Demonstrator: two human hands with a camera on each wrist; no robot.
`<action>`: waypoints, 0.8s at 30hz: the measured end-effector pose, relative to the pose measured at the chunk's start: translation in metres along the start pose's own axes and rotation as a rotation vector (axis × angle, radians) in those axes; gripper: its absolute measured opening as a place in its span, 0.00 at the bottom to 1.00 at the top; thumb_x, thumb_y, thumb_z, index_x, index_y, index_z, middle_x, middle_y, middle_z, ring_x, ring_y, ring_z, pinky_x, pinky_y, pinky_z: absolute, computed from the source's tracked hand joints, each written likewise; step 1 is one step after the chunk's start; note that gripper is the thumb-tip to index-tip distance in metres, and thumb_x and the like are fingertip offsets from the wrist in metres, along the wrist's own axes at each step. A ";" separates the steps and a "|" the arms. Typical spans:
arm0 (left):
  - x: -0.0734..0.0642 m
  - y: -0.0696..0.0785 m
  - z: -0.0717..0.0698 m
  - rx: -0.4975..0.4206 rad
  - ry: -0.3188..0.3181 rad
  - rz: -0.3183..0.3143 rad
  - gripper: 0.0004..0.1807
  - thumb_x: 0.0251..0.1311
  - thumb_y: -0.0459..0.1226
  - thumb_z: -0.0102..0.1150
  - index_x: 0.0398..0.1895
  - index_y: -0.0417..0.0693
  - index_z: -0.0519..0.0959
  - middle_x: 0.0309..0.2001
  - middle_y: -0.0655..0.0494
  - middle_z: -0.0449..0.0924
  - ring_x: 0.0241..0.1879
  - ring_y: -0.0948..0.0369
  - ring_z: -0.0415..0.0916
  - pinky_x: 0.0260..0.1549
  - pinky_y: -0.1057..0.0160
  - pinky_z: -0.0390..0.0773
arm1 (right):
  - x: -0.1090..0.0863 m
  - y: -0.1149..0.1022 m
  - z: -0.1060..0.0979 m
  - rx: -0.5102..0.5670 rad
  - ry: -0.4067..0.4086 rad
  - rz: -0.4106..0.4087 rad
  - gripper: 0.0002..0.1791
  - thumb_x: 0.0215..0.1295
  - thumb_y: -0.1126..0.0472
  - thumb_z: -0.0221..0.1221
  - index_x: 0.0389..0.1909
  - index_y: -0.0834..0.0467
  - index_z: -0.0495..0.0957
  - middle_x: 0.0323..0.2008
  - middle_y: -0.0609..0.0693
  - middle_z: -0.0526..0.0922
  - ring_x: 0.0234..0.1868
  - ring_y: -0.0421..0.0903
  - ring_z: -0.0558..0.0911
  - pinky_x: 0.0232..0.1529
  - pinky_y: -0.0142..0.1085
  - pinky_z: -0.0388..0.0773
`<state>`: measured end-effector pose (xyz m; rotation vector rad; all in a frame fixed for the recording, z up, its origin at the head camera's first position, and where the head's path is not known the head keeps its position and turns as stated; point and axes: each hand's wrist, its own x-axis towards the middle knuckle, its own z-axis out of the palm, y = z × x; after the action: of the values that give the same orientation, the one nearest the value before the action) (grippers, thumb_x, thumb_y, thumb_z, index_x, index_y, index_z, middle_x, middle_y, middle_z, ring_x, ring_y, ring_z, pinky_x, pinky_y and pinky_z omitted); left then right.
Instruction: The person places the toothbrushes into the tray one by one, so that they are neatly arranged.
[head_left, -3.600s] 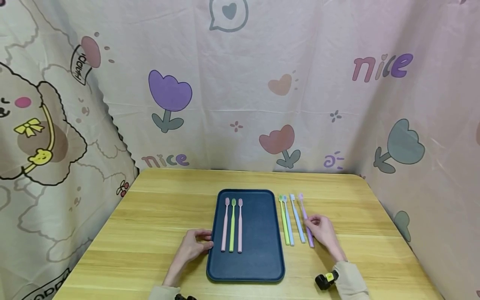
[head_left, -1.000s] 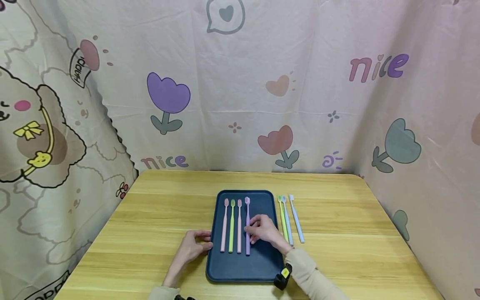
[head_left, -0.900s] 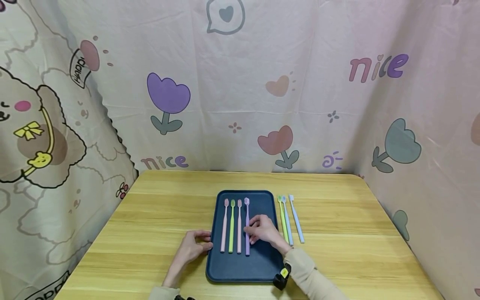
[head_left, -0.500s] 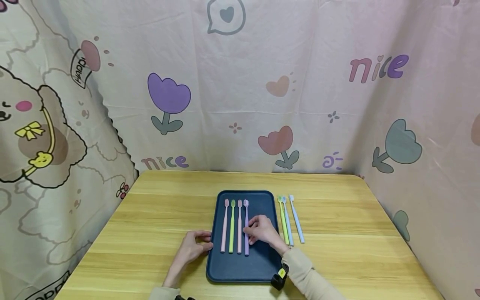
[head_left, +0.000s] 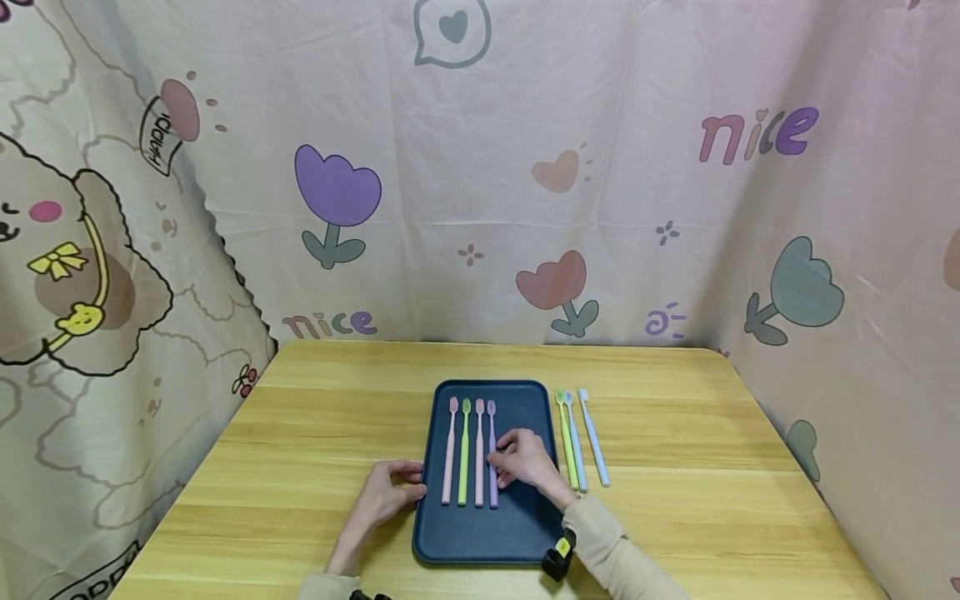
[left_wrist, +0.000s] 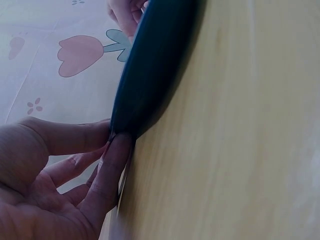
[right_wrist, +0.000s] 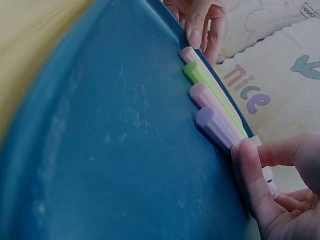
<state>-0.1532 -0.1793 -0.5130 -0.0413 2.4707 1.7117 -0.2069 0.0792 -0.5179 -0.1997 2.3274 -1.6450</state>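
A dark blue tray (head_left: 525, 533) lies on the table with toothbrushes in a row, heads away from me. From the left come a pink toothbrush (head_left: 448, 458), a green one (head_left: 463, 458), another pink toothbrush (head_left: 479, 458) and a purple toothbrush (head_left: 492, 429). My right hand (head_left: 528, 460) pinches the purple toothbrush by its handle between thumb and fingers; the right wrist view shows its handle end (right_wrist: 215, 125) beside the pink one. My left hand (head_left: 386, 492) grips the tray's left rim, thumb and fingertips at the edge (left_wrist: 131, 107) in the left wrist view.
Right of the tray, on the wooden table (head_left: 315, 417), lie a green toothbrush (head_left: 567, 442), a blue toothbrush (head_left: 577, 450) close beside it and a slanted light blue one (head_left: 596, 442). A printed curtain (head_left: 450, 167) hangs behind and at both sides.
My right hand has brought the purple toothbrush left from the table into the tray. Within the last second it shifted slightly nearer the pink one. The left hand stays at the rim.
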 end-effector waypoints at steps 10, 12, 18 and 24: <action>0.000 0.002 0.000 0.001 -0.004 -0.016 0.20 0.51 0.22 0.67 0.50 0.25 0.80 0.40 0.39 0.85 0.37 0.56 0.82 0.31 0.59 0.87 | -0.004 0.004 -0.004 0.011 -0.018 -0.031 0.18 0.64 0.64 0.65 0.48 0.71 0.74 0.23 0.54 0.85 0.17 0.40 0.82 0.23 0.38 0.85; 0.000 0.002 0.000 0.002 -0.005 -0.021 0.20 0.51 0.22 0.67 0.50 0.25 0.80 0.40 0.39 0.85 0.37 0.56 0.82 0.32 0.59 0.87 | -0.004 0.005 -0.005 0.018 -0.022 -0.036 0.18 0.64 0.64 0.65 0.48 0.71 0.74 0.23 0.55 0.85 0.17 0.40 0.83 0.23 0.38 0.85; 0.000 0.002 0.000 0.004 -0.007 -0.028 0.20 0.52 0.22 0.67 0.51 0.25 0.80 0.40 0.39 0.85 0.36 0.57 0.82 0.32 0.58 0.87 | -0.006 0.006 -0.005 0.029 -0.024 -0.035 0.18 0.64 0.64 0.66 0.49 0.70 0.75 0.23 0.54 0.86 0.18 0.41 0.83 0.23 0.38 0.86; 0.000 0.002 0.001 0.003 -0.006 -0.029 0.20 0.52 0.22 0.67 0.51 0.25 0.80 0.40 0.39 0.85 0.36 0.58 0.82 0.32 0.58 0.87 | -0.006 0.006 -0.004 0.037 -0.017 -0.032 0.18 0.62 0.64 0.67 0.47 0.71 0.75 0.25 0.58 0.86 0.18 0.42 0.84 0.24 0.38 0.86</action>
<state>-0.1529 -0.1779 -0.5109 -0.0708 2.4561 1.6944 -0.2020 0.0860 -0.5214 -0.2427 2.2909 -1.6938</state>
